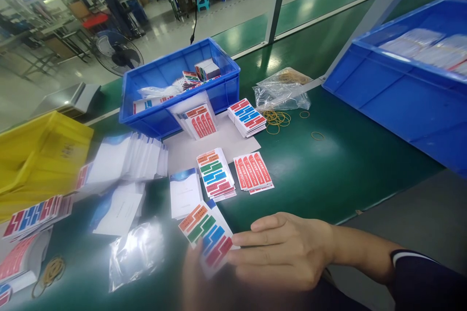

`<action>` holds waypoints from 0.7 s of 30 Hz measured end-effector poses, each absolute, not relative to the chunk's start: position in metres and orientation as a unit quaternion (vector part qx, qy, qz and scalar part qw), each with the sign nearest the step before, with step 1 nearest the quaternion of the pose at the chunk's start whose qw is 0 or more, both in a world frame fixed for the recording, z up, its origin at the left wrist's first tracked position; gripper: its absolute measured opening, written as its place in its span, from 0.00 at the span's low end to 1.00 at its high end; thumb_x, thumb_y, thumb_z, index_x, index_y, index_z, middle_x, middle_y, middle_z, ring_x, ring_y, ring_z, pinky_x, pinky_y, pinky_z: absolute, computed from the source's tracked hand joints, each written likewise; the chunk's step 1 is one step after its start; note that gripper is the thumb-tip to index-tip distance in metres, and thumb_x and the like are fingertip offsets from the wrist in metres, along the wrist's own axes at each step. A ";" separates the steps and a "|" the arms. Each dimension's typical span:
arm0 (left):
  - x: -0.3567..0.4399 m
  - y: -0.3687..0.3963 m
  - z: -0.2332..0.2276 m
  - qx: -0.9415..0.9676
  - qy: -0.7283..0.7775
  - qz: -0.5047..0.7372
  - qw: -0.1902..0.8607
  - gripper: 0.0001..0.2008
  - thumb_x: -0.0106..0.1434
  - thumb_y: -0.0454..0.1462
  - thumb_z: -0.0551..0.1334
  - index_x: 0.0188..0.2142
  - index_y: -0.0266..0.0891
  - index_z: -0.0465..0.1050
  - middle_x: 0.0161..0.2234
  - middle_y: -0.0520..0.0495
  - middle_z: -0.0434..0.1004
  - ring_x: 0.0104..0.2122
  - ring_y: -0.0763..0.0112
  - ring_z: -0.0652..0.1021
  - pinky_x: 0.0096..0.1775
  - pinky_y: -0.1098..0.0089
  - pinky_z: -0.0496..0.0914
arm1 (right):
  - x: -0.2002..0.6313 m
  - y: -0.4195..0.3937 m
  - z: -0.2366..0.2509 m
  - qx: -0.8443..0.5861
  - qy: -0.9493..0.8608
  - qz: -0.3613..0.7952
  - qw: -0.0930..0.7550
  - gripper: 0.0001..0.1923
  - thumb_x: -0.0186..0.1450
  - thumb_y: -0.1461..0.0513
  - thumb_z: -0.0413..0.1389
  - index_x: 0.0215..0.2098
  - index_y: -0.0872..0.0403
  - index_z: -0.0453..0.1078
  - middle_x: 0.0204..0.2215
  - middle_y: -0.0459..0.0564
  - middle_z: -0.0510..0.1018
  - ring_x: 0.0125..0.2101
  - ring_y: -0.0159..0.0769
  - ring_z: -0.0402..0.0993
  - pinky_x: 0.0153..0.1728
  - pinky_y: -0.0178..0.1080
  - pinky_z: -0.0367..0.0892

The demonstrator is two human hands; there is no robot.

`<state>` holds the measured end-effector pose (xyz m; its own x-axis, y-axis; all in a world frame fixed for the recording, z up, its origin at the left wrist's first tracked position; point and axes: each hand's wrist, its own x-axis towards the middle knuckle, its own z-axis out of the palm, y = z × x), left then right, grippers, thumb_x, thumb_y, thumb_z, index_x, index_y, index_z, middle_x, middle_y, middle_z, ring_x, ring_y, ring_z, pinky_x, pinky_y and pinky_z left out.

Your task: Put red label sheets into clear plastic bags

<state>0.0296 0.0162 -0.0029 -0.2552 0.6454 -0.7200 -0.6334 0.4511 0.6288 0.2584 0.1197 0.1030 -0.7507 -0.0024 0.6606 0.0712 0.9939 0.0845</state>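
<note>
My left hand (207,284), blurred and low in the picture, has its thumb over a sticker sheet (207,231) with orange, green, blue and red shapes. A white and blue sheet shows behind it. Against the right edge of that sheet lie the fingertips of my right hand (284,250), its fingers stretched out. Just beyond are a pile of white booklets (185,193), a stack of multicolored sticker sheets (216,173) and a fan of red-striped sticker sheets (254,172).
A blue bin (178,90) holds packed sheets; a larger blue bin (394,92) stands right. At left are a yellow bin (44,155), booklet piles (126,158) and a clear plastic bag (136,255). Rubber bands (276,120) lie near another sticker stack (247,117).
</note>
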 end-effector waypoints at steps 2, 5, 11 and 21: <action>0.028 0.015 -0.005 0.009 0.605 0.516 0.607 0.15 0.54 0.43 0.67 0.38 0.36 0.77 0.27 0.47 0.79 0.30 0.64 0.79 0.37 0.65 0.74 | 0.258 0.120 0.103 -0.014 -0.935 -0.052 0.350 0.17 0.68 0.60 0.47 0.47 0.52 0.75 0.50 0.41 0.76 0.54 0.30 0.68 0.48 0.30 0.70; 0.027 0.014 -0.007 0.006 0.622 0.521 0.584 0.13 0.55 0.42 0.67 0.38 0.38 0.76 0.27 0.48 0.79 0.32 0.64 0.79 0.39 0.65 0.73 | 0.258 0.121 0.103 -0.011 -0.935 -0.043 0.351 0.16 0.68 0.61 0.47 0.47 0.53 0.75 0.50 0.41 0.76 0.54 0.30 0.68 0.48 0.30 0.70; 0.029 0.016 -0.005 -0.014 0.623 0.497 0.604 0.14 0.54 0.44 0.67 0.35 0.36 0.75 0.29 0.46 0.79 0.29 0.63 0.79 0.35 0.65 0.73 | 0.259 0.120 0.102 0.000 -0.941 -0.009 0.340 0.18 0.70 0.62 0.45 0.48 0.56 0.74 0.51 0.44 0.76 0.53 0.31 0.70 0.50 0.30 0.68; 0.026 0.013 -0.009 0.006 0.622 0.501 0.602 0.16 0.55 0.44 0.67 0.38 0.35 0.75 0.28 0.47 0.79 0.29 0.66 0.79 0.36 0.66 0.73 | 0.260 0.121 0.100 -0.001 -0.935 -0.014 0.353 0.16 0.69 0.61 0.48 0.47 0.56 0.75 0.51 0.47 0.75 0.53 0.31 0.70 0.50 0.30 0.69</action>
<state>0.0257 0.0128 -0.0085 -0.2752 0.6098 -0.7432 -0.5961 0.4983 0.6296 0.2596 0.1213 0.0995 -0.7505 -0.0082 0.6608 0.0117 0.9996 0.0258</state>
